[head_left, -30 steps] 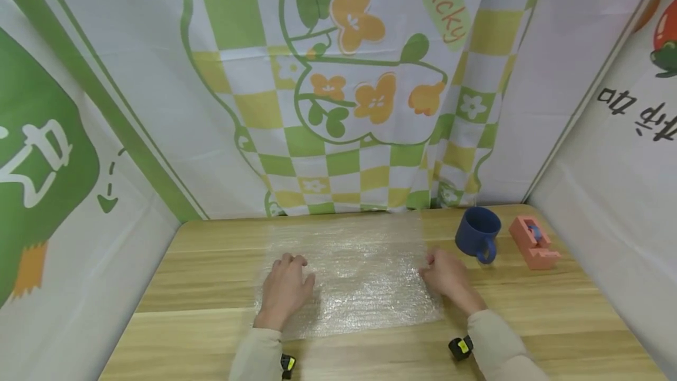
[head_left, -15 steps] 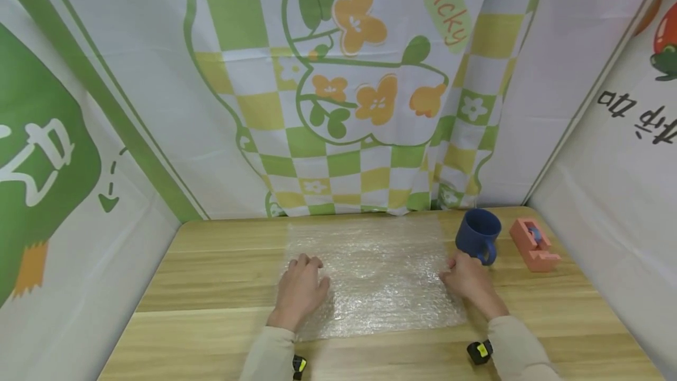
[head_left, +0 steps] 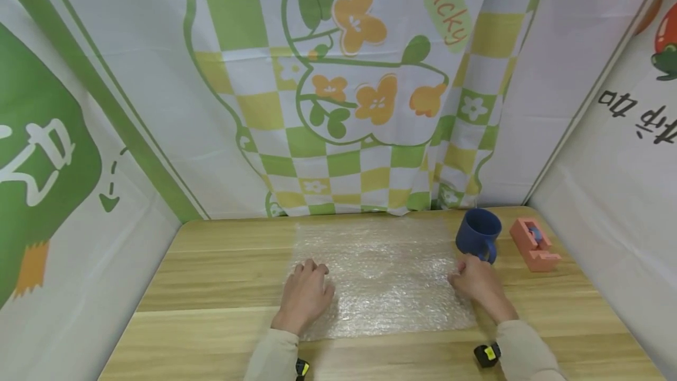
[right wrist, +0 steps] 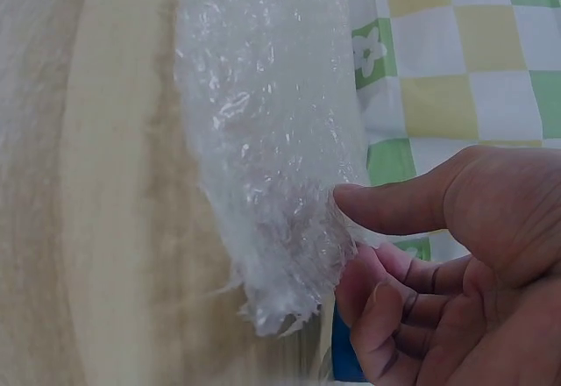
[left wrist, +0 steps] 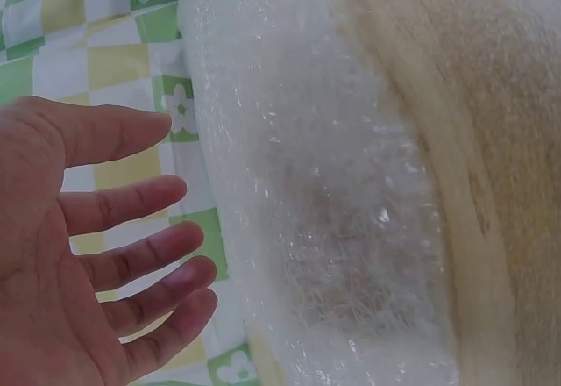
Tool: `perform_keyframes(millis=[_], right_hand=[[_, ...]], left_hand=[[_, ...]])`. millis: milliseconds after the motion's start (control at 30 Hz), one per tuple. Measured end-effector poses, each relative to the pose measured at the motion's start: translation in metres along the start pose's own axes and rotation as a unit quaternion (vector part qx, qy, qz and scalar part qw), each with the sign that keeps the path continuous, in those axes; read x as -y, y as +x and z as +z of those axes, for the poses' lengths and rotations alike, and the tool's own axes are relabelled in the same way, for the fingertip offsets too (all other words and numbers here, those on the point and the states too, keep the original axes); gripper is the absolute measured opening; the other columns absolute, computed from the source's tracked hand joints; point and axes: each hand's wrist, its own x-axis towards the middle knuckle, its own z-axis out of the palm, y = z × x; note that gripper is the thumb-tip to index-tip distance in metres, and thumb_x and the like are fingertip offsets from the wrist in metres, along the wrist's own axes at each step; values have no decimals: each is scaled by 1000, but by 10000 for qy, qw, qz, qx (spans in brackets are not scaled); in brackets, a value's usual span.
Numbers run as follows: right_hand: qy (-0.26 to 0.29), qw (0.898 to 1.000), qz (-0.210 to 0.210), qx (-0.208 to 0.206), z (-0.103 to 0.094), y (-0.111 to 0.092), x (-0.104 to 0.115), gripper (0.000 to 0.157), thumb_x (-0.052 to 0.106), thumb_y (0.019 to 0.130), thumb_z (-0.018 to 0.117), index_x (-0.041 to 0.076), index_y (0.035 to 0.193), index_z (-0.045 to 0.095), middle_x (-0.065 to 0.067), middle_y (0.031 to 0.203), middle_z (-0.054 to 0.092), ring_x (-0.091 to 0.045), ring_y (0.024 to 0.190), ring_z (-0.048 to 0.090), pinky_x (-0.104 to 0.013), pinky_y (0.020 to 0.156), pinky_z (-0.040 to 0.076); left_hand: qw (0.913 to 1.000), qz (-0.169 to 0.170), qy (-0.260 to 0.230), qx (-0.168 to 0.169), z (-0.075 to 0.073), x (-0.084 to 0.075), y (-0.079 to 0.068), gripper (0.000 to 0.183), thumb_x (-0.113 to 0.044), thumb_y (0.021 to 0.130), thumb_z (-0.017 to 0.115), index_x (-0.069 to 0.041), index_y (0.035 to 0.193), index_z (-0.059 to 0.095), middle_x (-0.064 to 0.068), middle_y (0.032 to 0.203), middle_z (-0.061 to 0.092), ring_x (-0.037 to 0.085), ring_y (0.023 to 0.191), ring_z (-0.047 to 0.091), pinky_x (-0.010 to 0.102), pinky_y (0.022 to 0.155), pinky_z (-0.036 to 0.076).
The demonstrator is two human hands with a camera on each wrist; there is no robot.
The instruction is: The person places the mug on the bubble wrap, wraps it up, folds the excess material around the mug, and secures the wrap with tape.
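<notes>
A sheet of clear bubble wrap point(head_left: 386, 281) lies flat on the wooden table. Over its left edge is my left hand point(head_left: 305, 296); in the left wrist view that hand point(left wrist: 79, 254) shows relaxed, spread fingers with nothing between them. My right hand point(head_left: 478, 284) pinches the sheet's right edge between thumb and fingers, as the right wrist view shows with the hand point(right wrist: 465, 272) at the bubble wrap point(right wrist: 272, 158). Just beyond the right hand stands an upright blue mug point(head_left: 476, 234), its handle partly hidden behind that hand.
A pink tape dispenser point(head_left: 533, 246) with a blue roll sits at the right, beside the mug. The wooden table point(head_left: 211, 287) ends at a printed green and white cloth point(head_left: 359, 181) at the back. White printed panels rise on both sides.
Both hands and the bubble wrap have shifted to the right, toward the mug, mostly in the first half second. The mug and the tape dispenser stay in place.
</notes>
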Motion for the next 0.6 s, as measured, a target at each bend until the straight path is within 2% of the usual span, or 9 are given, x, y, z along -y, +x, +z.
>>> perform_keyframes(millis=[233, 367, 500, 600], right_hand=[[128, 9997, 154, 147, -2, -2, -5, 27, 23, 85, 77, 5, 87, 57, -5, 77, 55, -26, 71, 53, -35, 59, 40], [340, 9990, 251, 171, -6, -4, -10, 31, 28, 87, 76, 2, 92, 60, -6, 81, 61, -23, 73, 57, -36, 59, 44], [458, 9986, 217, -128, -11, -8, -15, 32, 31, 90, 74, 1, 94, 62, -6, 82, 67, -22, 72, 63, -37, 58, 49], [426, 9975, 39, -569, -15, -9, -16, 30, 30, 92, 72, 1, 93, 63, -8, 82, 68, -22, 70, 63, -37, 55, 48]], left_hand=[[9996, -67, -84, 259, 1, -2, -2, 28, -20, 91, 72, -1, 111, 71, 16, 106, 60, 38, 100, 58, 54, 82, 51], [9993, -76, -117, 352, 1, -2, -3, 27, -20, 91, 72, -1, 111, 71, 17, 109, 61, 38, 101, 57, 55, 84, 51], [9990, -61, -68, 443, 2, 0, -6, 29, -19, 89, 74, -1, 112, 71, 17, 112, 62, 36, 103, 57, 55, 85, 51], [9988, -14, 26, 490, 2, 2, -7, 31, -19, 87, 75, -2, 113, 72, 16, 112, 62, 35, 102, 57, 52, 83, 51]])
